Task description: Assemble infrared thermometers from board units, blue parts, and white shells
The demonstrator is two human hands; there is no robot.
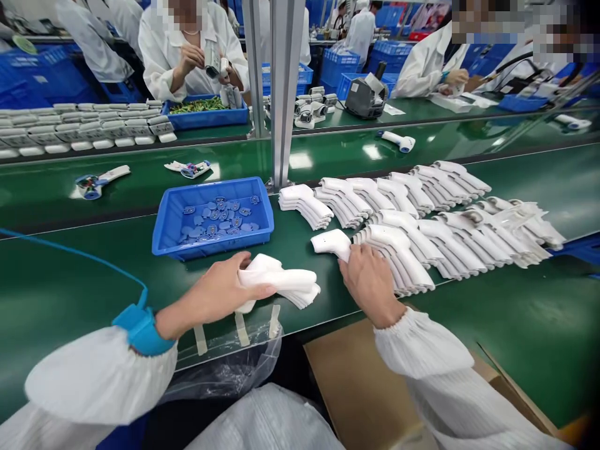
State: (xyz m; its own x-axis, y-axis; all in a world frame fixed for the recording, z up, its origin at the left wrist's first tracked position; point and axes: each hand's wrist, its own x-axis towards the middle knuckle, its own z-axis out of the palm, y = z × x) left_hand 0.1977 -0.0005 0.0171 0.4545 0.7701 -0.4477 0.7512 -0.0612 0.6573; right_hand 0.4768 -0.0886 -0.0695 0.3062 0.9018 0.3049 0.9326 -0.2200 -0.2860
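Note:
My left hand, with a blue strap on its wrist, is closed around a white plastic housing half shaped like a handheld thermometer gun. More white shells lie under and beside it on the green bench. To the right, my right hand grips another white housing half at its handle, fingers wrapped over it. That piece is at the left end of the front row of nested white shells. Part of each held piece is hidden by my fingers.
A blue bin of small blue-grey parts stands left of the metal post. Opened devices rest on the green conveyor. A clear plastic bag is taped to the bench edge; a cardboard box is below. Co-workers sit opposite.

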